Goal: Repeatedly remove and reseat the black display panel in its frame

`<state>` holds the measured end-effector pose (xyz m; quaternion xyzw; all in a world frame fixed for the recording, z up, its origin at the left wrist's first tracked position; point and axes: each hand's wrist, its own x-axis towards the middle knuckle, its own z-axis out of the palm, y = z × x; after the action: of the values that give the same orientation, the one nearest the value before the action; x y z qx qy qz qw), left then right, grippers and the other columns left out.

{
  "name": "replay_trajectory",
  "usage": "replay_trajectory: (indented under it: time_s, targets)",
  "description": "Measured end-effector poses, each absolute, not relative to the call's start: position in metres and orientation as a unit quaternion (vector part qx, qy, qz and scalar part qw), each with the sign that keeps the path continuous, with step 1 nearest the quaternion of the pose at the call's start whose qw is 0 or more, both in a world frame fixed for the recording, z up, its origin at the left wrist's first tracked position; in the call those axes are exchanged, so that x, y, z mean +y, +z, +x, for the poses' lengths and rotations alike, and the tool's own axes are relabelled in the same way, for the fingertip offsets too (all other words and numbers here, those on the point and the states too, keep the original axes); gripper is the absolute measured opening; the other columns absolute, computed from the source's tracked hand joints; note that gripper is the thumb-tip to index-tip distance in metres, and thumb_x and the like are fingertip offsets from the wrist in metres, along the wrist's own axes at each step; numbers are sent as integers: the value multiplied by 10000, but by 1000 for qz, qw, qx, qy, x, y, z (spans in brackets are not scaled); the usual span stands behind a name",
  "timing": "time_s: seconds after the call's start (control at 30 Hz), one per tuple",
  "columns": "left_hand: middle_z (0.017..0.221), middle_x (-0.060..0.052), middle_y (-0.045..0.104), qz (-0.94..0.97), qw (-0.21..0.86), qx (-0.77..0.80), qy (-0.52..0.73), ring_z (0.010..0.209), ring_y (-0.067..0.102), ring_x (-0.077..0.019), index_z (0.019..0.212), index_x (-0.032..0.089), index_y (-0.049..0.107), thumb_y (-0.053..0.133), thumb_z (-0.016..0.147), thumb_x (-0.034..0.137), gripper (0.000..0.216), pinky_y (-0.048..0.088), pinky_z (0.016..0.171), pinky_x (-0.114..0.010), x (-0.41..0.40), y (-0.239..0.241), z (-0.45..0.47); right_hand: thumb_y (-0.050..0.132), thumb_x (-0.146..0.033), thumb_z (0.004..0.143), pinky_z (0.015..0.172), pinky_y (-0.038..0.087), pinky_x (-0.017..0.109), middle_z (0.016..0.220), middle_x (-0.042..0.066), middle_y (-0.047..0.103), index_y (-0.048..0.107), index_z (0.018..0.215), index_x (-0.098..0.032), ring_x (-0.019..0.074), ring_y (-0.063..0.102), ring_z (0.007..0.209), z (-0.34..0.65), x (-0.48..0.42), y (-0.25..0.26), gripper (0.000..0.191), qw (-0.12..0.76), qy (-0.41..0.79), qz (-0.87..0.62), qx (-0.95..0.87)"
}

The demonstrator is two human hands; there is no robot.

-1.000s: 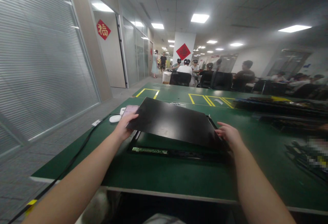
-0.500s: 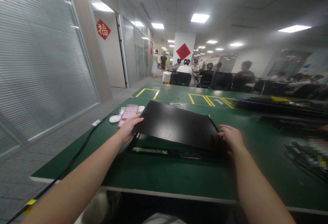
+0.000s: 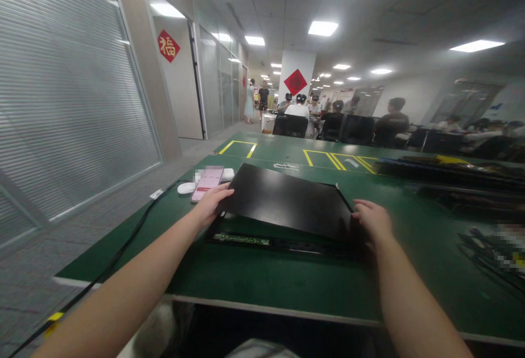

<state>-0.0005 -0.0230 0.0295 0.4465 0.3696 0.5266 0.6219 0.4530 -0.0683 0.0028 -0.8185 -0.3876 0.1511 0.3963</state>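
Note:
A thin black display panel (image 3: pixel 287 197) lies tilted over a dark frame, its left side raised. My left hand (image 3: pixel 213 202) grips the panel's left edge, thumb on top and fingers underneath. At the right edge, my right hand (image 3: pixel 373 220) is closed with its fingertips against the corner of the panel and frame; exactly what they pinch is hidden. Below the panel's near edge, a green circuit board (image 3: pixel 241 239) shows along the front strip of the dark frame (image 3: pixel 303 248). The frame rests on the green table (image 3: pixel 262 279).
A phone (image 3: pixel 207 183) and a white mouse (image 3: pixel 186 188) lie beyond my left hand. A black cable (image 3: pixel 135 227) crosses the table's left edge. Stacked dark panels (image 3: pixel 451 175) and a cable bundle (image 3: pixel 484 248) are on the right. Several people sit farther back.
The whole view has shifted slightly right. Both hands stay at the panel's edges, and the panel's raised left side looks slightly lower over the frame.

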Motion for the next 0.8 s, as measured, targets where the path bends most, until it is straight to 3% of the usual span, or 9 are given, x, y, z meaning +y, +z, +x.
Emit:
replay_trajectory:
  time_s: [0.27, 0.8]
  targets:
    - [832, -79, 798, 432, 620, 405, 515, 713, 745, -210, 1036, 133, 760, 708, 692, 105, 349, 568, 598, -251, -23, 30, -1, 516, -364, 745, 631, 428, 326, 802, 36, 757, 724, 1162, -263, 234, 667, 743, 450, -69, 6, 478, 362, 140, -834, -393]
    - [774, -59, 777, 426, 627, 429, 491, 626, 706, -162, 981, 131, 732, 707, 688, 108, 295, 538, 585, -222, -25, 31, 1, 521, -338, 760, 710, 494, 336, 839, 42, 761, 714, 1190, -246, 230, 680, 751, 450, -69, 6, 481, 333, 130, -837, -415]
